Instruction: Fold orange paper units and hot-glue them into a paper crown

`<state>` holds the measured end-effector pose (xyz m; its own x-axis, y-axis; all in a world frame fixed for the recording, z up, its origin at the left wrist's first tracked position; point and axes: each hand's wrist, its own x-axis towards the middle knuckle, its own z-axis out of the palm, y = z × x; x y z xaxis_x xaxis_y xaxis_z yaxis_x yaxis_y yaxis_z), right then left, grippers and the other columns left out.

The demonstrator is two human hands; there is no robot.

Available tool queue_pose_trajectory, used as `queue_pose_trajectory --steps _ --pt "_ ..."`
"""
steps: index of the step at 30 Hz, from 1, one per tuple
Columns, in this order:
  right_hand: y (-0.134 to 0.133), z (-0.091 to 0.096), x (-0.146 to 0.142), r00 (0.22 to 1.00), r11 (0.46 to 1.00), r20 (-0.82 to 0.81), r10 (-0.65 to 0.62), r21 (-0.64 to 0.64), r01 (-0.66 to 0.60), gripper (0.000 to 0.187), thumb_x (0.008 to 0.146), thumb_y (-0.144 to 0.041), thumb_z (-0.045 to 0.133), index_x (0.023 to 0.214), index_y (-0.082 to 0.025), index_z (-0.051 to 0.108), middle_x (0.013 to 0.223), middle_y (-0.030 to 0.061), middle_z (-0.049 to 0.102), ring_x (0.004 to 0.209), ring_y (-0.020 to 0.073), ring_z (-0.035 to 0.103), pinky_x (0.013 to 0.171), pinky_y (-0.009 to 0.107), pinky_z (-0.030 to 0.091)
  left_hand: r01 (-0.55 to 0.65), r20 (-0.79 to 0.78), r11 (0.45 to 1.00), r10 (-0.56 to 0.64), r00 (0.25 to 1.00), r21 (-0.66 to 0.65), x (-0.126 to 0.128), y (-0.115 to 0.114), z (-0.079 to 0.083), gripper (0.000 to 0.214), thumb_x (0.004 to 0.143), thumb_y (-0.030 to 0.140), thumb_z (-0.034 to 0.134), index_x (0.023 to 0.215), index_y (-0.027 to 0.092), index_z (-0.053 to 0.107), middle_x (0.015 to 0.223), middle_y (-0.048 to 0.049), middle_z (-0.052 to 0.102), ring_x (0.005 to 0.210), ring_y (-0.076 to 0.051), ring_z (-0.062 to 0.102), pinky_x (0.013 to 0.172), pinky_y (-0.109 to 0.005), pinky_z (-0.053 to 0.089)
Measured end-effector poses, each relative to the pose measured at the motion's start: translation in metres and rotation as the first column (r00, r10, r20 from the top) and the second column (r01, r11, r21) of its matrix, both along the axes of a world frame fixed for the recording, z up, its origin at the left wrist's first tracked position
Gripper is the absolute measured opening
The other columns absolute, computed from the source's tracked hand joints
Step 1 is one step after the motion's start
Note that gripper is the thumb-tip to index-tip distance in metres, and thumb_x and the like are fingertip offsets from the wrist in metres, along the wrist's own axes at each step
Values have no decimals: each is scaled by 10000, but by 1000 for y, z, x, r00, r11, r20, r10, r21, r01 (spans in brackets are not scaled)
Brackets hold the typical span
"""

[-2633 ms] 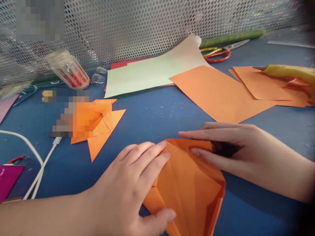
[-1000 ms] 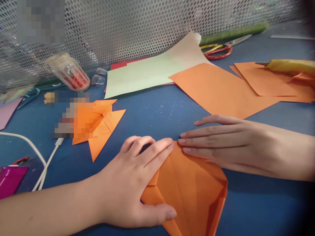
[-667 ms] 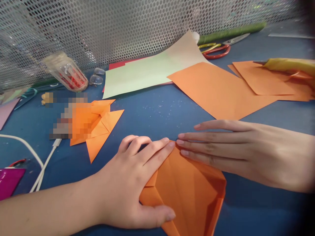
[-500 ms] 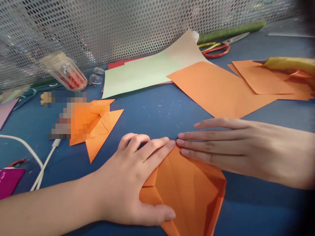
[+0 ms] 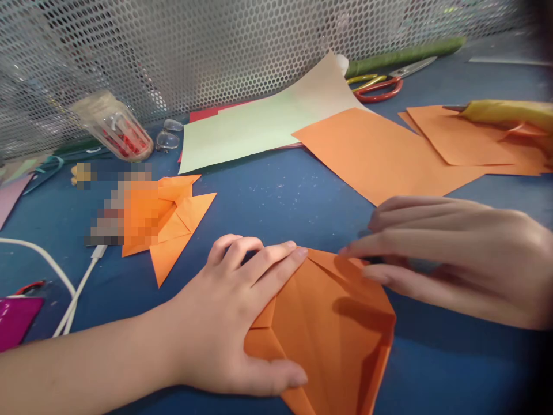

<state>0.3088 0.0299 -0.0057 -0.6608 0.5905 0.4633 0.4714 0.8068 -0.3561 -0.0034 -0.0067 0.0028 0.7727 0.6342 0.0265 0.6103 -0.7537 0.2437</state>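
Observation:
A partly folded sheet of orange origami paper (image 5: 319, 340) lies on the blue tabletop before me, with creases and a raised right edge. My left hand (image 5: 246, 323) rests spread over its left side, fingertips at the top corner and thumb low on the sheet. At the upper right edge is my right hand (image 5: 444, 259), slightly blurred. Its index finger and thumb tips are at the paper's edge with a gap between them, the other fingers bent; whether they grip the paper is unclear. A folded orange paper piece (image 5: 185, 219) lies to the left.
Orange sheets (image 5: 389, 155) and a pale green sheet (image 5: 242, 132) lie behind my hands. Scissors (image 5: 380, 89), a yellow-handled tool (image 5: 510, 112) and a clear jar (image 5: 118, 129) are farther back. A white cable (image 5: 82, 288) runs at left, and a perforated metal panel (image 5: 194, 52) borders the table.
My right hand has gone from flat, straight fingers by the top corner to bent fingers farther right along the upper edge. That corner now shows more. My left hand has stayed still.

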Motion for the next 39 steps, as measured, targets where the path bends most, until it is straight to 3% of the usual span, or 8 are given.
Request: queue_pose_trajectory --steps 5,11,14,20,25,29,33,39 --pt "-2 0 -20 985 984 4 -172 -54 172 379 926 -655 672 973 -282 617 805 -7 662 678 193 653 574 329 536 -2 -20 1000 2 1000 2 1 0 1 1061 837 822 660 1651 197 387 1539 -94 557 1294 -343 464 1201 -485 304" --pt "-15 -1 -29 996 982 -34 -79 -172 72 187 981 -322 587 818 -264 516 690 -19 583 611 151 547 540 283 449 30 105 999 -27 994 -26 -2 1 -3 960 931 773 563 1653 176 349 1479 -127 609 1272 -349 535 1211 -528 292" --pt "-18 -1 -30 995 988 -93 -27 -152 12 83 1003 -250 543 941 -267 595 791 -3 659 683 143 630 594 266 516 58 167 998 -53 985 -26 -3 2 -4 922 966 733 554 1652 166 314 1488 -137 616 1296 -342 560 1203 -507 304" --pt "-9 -1 -23 978 961 -116 175 -195 -195 218 1004 -350 669 1200 -278 731 1052 48 749 905 149 727 754 230 605 64 127 997 -69 989 48 -1 0 -3 825 966 694 581 1541 114 465 1503 -182 584 1283 -338 559 1190 -487 339" --pt "-11 -4 -19 979 923 -121 165 -331 -197 236 1012 -267 628 1224 -306 723 1088 41 713 819 114 720 703 204 595 61 110 996 -68 992 65 -1 0 -2 819 977 681 568 1544 99 462 1519 -203 562 1314 -352 540 1169 -502 378" --pt "-12 -2 -23 985 911 -131 117 -381 -159 69 1001 -314 638 996 -264 685 990 26 687 708 102 690 639 196 584 78 159 995 -86 984 55 -1 2 -2 785 982 675 569 1521 111 483 1441 -181 635 1239 -337 589 1145 -493 405" --pt "-10 2 -28 988 933 -134 73 -342 -115 152 1013 -318 618 880 -251 648 882 9 678 644 89 660 594 184 561 88 224 994 -100 970 63 0 3 -3 718 1025 656 499 1510 127 477 1422 -162 660 1209 -323 616 1134 -480 417" --pt "-8 3 -30 987 950 -135 83 -288 -120 177 976 -152 516 1011 -268 645 915 -9 724 701 86 707 601 158 567 73 248 994 -90 965 79 0 1 -8 820 1032 665 476 1622 117 325 1384 -186 666 1214 -353 626 1107 -524 446"
